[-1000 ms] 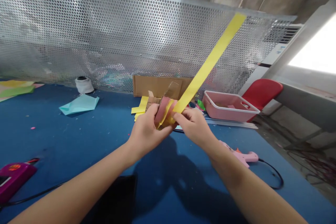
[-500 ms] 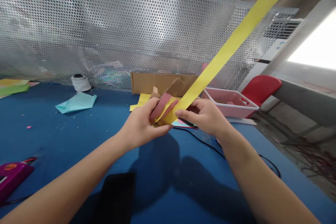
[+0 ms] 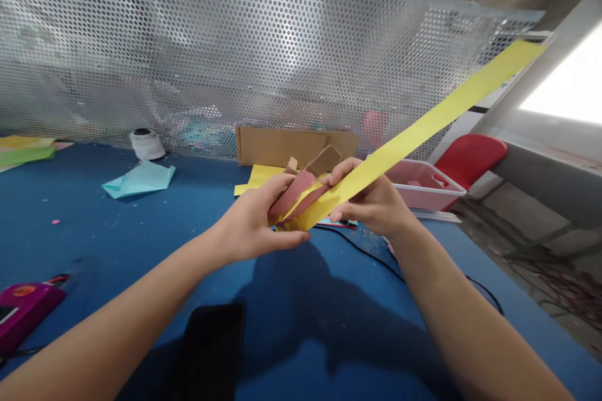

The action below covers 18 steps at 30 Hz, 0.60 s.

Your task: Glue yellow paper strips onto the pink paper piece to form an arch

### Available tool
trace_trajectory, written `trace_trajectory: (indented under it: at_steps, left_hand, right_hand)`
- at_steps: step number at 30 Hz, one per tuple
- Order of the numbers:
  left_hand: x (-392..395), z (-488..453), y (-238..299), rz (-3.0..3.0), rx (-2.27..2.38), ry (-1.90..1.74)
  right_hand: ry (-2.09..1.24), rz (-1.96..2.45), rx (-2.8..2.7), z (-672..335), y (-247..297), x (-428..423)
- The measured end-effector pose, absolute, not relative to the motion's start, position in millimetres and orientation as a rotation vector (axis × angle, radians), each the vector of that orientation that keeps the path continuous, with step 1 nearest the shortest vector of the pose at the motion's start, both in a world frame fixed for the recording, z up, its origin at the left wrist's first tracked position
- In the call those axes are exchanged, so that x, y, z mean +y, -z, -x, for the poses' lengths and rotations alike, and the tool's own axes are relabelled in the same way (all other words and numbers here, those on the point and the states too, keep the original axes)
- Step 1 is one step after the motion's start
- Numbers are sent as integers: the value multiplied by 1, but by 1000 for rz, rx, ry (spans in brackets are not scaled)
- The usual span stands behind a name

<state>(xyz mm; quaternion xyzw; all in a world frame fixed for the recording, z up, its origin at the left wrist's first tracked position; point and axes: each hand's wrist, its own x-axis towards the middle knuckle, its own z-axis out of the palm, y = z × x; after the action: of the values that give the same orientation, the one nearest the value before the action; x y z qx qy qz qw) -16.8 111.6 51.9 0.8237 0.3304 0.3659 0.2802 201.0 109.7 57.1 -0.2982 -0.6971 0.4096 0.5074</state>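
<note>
Above the blue table (image 3: 117,244), my left hand (image 3: 254,225) is closed on a small piece made of cardboard and pink paper (image 3: 301,191). A long yellow paper strip (image 3: 423,125) runs from that piece up to the right, past the mesh wall. My right hand (image 3: 371,203) is closed on the strip close to the piece, fingers on top and thumb below. Both hands meet in the middle of the view.
A perforated metal screen (image 3: 235,56) backs the table. Cardboard sheet (image 3: 282,145), yellow paper (image 3: 256,178), pink tray (image 3: 426,185), light blue folded paper (image 3: 138,178), white roll (image 3: 145,144), black phone (image 3: 209,351), magenta device (image 3: 23,310) and a black cable (image 3: 357,250) lie about. A red chair (image 3: 470,156) stands right.
The yellow strip has swung down from steep to a flatter slant toward the right. My right hand has shifted onto the strip by the piece. The pink glue gun is out of sight.
</note>
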Motion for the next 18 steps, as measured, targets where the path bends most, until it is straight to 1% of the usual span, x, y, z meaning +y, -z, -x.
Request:
trace_trajectory:
  at_steps: [9,14,18]
  left_hand:
    - [110,17,-51,-2134,887,-1042]
    - [111,16,-48,-2219,924,-1029]
    - [112,15,-49,-2205,982,-1029]
  right_hand:
    - [-983,785,-1701,-202,-57,111]
    - [-957,773,-1718,-202,-56,111]
    - [-835,898,-1767,-207,-58,111]
